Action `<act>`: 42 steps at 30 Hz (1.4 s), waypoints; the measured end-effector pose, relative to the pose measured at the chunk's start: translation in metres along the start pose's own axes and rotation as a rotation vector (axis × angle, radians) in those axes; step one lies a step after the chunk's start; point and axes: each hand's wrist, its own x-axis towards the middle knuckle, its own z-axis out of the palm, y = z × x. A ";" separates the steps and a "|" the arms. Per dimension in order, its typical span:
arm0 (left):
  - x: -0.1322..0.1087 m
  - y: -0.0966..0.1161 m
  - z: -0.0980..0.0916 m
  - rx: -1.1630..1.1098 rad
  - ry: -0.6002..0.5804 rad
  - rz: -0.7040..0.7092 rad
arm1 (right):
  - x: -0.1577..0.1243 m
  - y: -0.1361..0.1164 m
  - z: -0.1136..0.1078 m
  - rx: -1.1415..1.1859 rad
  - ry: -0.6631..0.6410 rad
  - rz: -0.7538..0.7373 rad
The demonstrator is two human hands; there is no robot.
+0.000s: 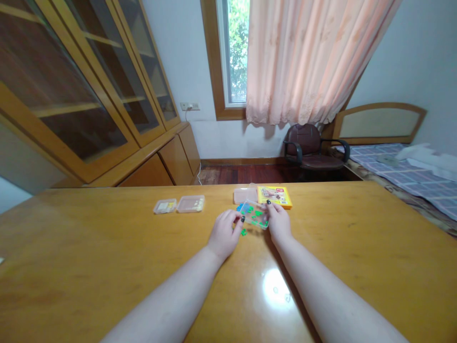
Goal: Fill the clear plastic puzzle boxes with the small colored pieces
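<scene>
Between my hands a small clear plastic box (254, 214) is held tilted above the table, with several small green pieces (258, 213) showing in or through it. My right hand (279, 223) grips its right end, thumb on the near rim. The fingers of my left hand (225, 232) are closed at its left edge; whether they pinch the box or a small piece is hidden. A few loose green pieces (243, 232) lie on the table beside my left fingertips. Small blue pieces (240, 207) lie just behind the box.
Behind the box are a clear plastic lid or tray (244, 196) and a yellow printed box (282, 196). Farther left on the wooden table (107, 267) stand two clear containers, a smaller one (164, 206) and a larger one (189, 204), with pale yellow pieces. A chair (310, 150) stands beyond.
</scene>
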 end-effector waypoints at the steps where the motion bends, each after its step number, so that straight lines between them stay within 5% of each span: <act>1: 0.000 0.001 0.001 0.021 -0.044 0.011 | 0.001 0.001 0.000 0.005 0.005 0.002; 13: -0.001 0.001 0.011 0.165 -0.286 0.013 | 0.000 0.001 0.000 0.035 -0.003 -0.003; 42: 0.000 -0.005 0.014 0.293 -0.300 -0.054 | 0.002 0.004 -0.001 0.047 -0.003 -0.004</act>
